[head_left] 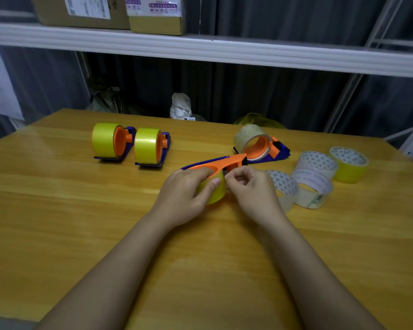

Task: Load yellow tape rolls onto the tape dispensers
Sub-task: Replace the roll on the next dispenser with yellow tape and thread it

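At the far left of the wooden table (57,210), two loaded dispensers (113,142) (152,147) stand side by side, each carrying a yellow roll. Bare tabletop spreads in front of them to the near edge. At centre, the left hand (184,194) grips a yellow tape roll (214,190) seated on an orange-and-blue dispenser (218,163); the right hand (248,186), touching the roll's side, pinches at its edge. Behind sits a dispenser with clear tape (260,146). Rightward, white rolls (308,182) cluster beside a loose yellow roll (349,164) near the table's right edge.
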Demonstrator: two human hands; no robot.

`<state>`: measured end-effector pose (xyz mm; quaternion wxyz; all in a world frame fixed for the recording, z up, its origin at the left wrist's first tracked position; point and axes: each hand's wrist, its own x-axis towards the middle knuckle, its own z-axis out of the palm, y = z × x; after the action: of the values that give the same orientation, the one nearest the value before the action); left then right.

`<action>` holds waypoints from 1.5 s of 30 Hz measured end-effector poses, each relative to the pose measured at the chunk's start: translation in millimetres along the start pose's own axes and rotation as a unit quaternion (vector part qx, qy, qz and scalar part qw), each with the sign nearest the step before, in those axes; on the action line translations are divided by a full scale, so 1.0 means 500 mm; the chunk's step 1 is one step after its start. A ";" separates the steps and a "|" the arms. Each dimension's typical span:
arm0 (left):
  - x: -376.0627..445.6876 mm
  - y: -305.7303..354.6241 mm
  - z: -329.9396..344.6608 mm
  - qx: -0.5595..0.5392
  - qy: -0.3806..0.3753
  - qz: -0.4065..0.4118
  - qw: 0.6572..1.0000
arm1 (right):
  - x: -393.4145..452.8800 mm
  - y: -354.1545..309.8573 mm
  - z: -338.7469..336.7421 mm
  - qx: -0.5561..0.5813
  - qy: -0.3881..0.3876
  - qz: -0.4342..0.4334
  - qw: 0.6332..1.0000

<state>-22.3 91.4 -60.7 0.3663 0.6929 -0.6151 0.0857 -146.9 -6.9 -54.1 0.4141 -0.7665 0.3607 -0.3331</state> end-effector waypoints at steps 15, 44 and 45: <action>0.001 0.010 -0.007 -0.016 0.043 0.002 0.999 | 0.004 0.002 0.000 0.118 -0.021 0.026 0.992; 0.001 -0.002 0.002 -0.031 0.069 0.011 0.997 | -0.011 -0.016 0.002 0.079 0.017 -0.036 0.996; 0.001 -0.001 0.003 -0.030 0.069 0.009 0.997 | -0.011 -0.016 0.002 0.075 0.017 -0.033 0.997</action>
<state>-22.2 90.3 -61.8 0.4274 0.6684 -0.5972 0.1180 -146.5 1.2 -48.7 0.4530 -0.7388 0.3167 -0.3857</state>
